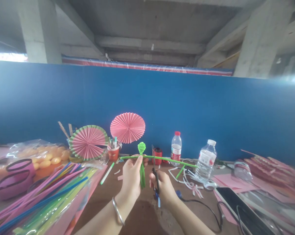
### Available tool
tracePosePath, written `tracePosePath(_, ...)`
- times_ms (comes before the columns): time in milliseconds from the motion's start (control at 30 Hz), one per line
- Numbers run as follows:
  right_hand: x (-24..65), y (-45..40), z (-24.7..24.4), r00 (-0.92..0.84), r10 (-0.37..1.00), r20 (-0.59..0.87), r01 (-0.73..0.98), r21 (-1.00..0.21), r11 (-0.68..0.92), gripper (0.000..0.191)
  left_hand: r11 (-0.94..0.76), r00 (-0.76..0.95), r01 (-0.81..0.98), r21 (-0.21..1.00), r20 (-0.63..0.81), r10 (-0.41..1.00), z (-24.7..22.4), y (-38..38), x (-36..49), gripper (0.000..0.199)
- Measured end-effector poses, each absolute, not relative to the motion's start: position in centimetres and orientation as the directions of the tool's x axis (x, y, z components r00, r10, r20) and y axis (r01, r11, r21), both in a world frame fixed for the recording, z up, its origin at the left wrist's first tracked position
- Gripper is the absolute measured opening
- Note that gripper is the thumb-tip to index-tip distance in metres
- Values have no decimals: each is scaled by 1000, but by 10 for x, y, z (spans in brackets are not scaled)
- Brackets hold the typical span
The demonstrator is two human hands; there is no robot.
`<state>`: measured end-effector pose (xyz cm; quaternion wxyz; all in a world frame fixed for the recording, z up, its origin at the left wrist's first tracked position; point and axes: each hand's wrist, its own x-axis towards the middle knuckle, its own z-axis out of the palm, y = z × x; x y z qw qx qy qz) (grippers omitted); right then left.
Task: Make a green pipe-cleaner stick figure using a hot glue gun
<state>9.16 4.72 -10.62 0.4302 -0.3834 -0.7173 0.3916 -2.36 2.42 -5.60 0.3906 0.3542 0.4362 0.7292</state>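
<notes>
My left hand (132, 174), with a silver bangle at its wrist, is closed on a bright green pipe-cleaner figure (142, 148) with a coiled round top. Below the fingers hang its green strands, and a long green pipe cleaner (172, 159) stretches sideways across it to the right. My right hand (165, 187) grips dark-handled scissors (154, 168), blades pointing up. The blades stand upright by the long pipe cleaner, just right of my left hand. Whether they touch it I cannot tell.
Pink pleated paper fans (128, 128) stand behind a red cup of pens (113, 152). Water bottles (206, 161) and paper scraps (191, 182) lie right of centre. A phone (242, 209) with cables is front right. Coloured pipe cleaners (47, 195) fill the left. A blue partition (147, 94) closes the back.
</notes>
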Motion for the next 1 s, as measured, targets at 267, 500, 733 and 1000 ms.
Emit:
tracePosePath(267,92,48,-108,-300,906,298,260,-888,379,46,-346,-450,-310,886,184,874,-59,25,-23,28)
tracePosePath(500,92,48,-108,-289,912,292,283,-884,373,47,-316,-442,-351,881,142,886,-59,26,-22,27)
tracePosePath(733,92,53,-114,-264,907,329,384,-827,412,41,-335,-439,-368,868,155,885,-63,27,-22,26)
tracePosePath(1000,88,51,-112,-273,924,267,428,-826,365,42,-204,-398,-577,791,-54,916,-64,29,-21,19)
